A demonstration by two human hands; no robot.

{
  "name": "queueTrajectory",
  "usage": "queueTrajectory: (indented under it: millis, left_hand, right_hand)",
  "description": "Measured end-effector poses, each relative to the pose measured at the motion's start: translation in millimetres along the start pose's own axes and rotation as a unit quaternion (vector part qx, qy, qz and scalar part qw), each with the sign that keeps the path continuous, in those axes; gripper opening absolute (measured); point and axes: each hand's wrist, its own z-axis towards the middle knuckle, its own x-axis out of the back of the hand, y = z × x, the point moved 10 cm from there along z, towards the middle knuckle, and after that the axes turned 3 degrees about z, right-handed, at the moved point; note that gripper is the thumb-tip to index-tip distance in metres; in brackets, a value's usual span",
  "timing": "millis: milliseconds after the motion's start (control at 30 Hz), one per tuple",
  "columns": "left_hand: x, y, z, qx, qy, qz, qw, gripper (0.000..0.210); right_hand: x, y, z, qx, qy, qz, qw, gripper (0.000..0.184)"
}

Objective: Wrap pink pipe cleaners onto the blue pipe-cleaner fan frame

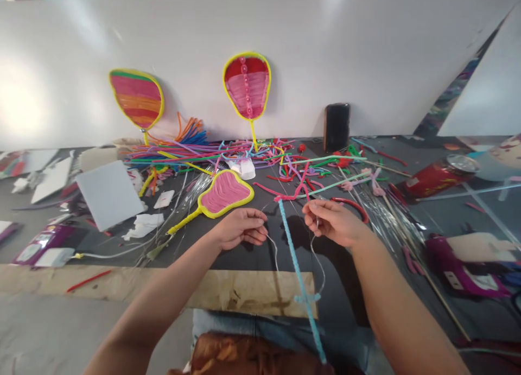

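My left hand [245, 227] is closed in a pinch, with a thin pale cord [275, 251] hanging from its fingertips. Opposite it, my right hand [331, 220] pinches a second length of thin pale cord [323, 269], which loops down; something small and shiny shows at these fingers, too small to name. Between the hands a light blue pipe-cleaner-wrapped stick [293, 253] slants up from my lap, with a short blue crosspiece [307, 298] low on it. Bent pink pipe cleaners [300, 189] sit at its upper end. How the cords join is hidden.
A yellow-rimmed pink fan [226, 193] lies left of my hands; two more fans, one striped [136, 98] and one red-and-pink [247, 87], lean behind. Pipe cleaners [195, 151] are heaped at the back. A phone [337, 127], a red can [442, 177] and purple glue guns [464, 266] stand rightward.
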Motion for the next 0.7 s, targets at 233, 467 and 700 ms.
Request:
queueTrajectory:
  millis: [233,467,700]
  left_hand:
    - [9.6,25,2,-0.076,0.023,-0.066,0.995,0.021]
    - [-19.7,35,-16,-0.143,-0.147,-0.116,0.972,0.083]
    - [-21.7,5,-8,-0.071,-0.077,-0.069,0.992,0.089]
  right_hand:
    - [-12,-7,-1,0.051,0.013,0.063,0.997,0.026]
    - [-12,-3,8,0.094,0.055,0.107,0.988,0.029]
    - [3,-12,11,0.147,0.09,0.09,0.981,0.032]
